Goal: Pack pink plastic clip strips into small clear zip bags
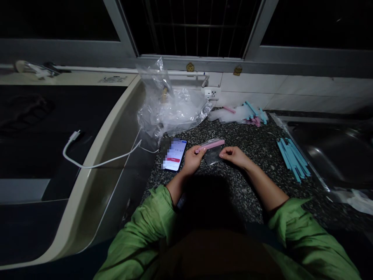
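My left hand [192, 160] pinches a pink strip [215, 145] by its left end. A small transparent plastic bag [213, 155] hangs just below the strip; whether the strip lies inside it or in front of it I cannot tell. The fingers of my right hand [234, 156] are pressed together at the bag's right edge. Beside my left hand lies a lit phone [174, 155]. Several light blue strips [293, 159] lie in a loose pile to the right of my right hand.
Crumpled plastic bags [177, 111] stand at the back of the speckled countertop [241, 181]. Behind my hands are more bags with blue and pink strips [253, 114]. A metal sink [335, 151] borders the right side. A white cable [99, 166] crosses the left appliance.
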Demonstrator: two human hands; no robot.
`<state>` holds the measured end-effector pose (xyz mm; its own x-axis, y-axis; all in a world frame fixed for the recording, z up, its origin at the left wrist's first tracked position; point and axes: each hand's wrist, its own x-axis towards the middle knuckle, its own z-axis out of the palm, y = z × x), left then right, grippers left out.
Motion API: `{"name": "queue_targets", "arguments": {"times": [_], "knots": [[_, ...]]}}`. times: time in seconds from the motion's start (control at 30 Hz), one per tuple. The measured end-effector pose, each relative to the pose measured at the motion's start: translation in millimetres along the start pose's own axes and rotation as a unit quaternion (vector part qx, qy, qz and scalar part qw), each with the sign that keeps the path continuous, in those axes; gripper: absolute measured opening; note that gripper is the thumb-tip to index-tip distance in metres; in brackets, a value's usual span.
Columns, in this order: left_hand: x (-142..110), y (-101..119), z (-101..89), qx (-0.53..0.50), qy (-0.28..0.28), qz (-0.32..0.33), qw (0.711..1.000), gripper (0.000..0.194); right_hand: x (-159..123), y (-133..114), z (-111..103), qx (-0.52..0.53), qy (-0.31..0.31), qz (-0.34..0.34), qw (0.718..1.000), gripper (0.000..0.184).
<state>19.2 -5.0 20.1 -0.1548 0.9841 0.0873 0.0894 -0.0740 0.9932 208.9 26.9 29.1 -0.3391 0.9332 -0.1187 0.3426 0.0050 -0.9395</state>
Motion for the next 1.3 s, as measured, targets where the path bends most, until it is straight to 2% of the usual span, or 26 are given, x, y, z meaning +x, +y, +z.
{"name": "queue_targets", "arguments": {"times": [0.27, 0.57, 0.8, 0.9, 0.97, 1.03, 1.1, 1.2, 1.3], "knots": [[1.6, 0.7, -0.8, 0.002, 0.022, -0.001, 1.0, 0.021, -1.4, 2.1, -3.7, -0.052, -0.04, 0.001, 0.998, 0.034], [1.6, -1.9, 0.6, -0.017, 0.021, 0.0, 1.0, 0.021, -0.3, 3.5, -3.9, -0.075, -0.073, -0.008, 0.995, 0.036], [3.9, 0.2, -1.2, -0.023, 0.05, 0.006, 0.998, 0.019, -2.3, 5.1, -3.4, -0.105, -0.101, -0.011, 0.989, 0.035], [3.7, -0.6, -1.1, -0.019, 0.035, 0.008, 0.999, 0.02, -1.8, 6.6, -5.5, -0.123, -0.074, -0.032, 0.989, 0.032], [3.0, -1.5, -0.5, -0.011, 0.026, 0.007, 1.0, 0.022, -1.2, 8.0, -7.5, -0.135, 0.001, -0.071, 0.988, 0.031], [2.0, -2.0, 0.6, -0.01, 0.015, -0.005, 1.0, 0.023, -0.8, 9.6, -8.8, -0.163, 0.104, -0.132, 0.972, 0.032], [0.9, -2.0, 2.1, -0.016, 0.0, -0.02, 1.0, 0.022, -1.2, 10.9, -8.8, -0.217, 0.174, -0.201, 0.939, 0.035], [0.1, -2.4, 3.9, -0.021, -0.024, -0.032, 0.999, 0.021, -3.2, 11.5, -6.6, -0.324, 0.185, -0.287, 0.882, 0.029], [1.5, -4.4, 4.5, -0.021, -0.027, -0.034, 0.999, 0.021, -4.8, 11.9, -3.3, -0.401, 0.174, -0.331, 0.836, 0.022]]}}
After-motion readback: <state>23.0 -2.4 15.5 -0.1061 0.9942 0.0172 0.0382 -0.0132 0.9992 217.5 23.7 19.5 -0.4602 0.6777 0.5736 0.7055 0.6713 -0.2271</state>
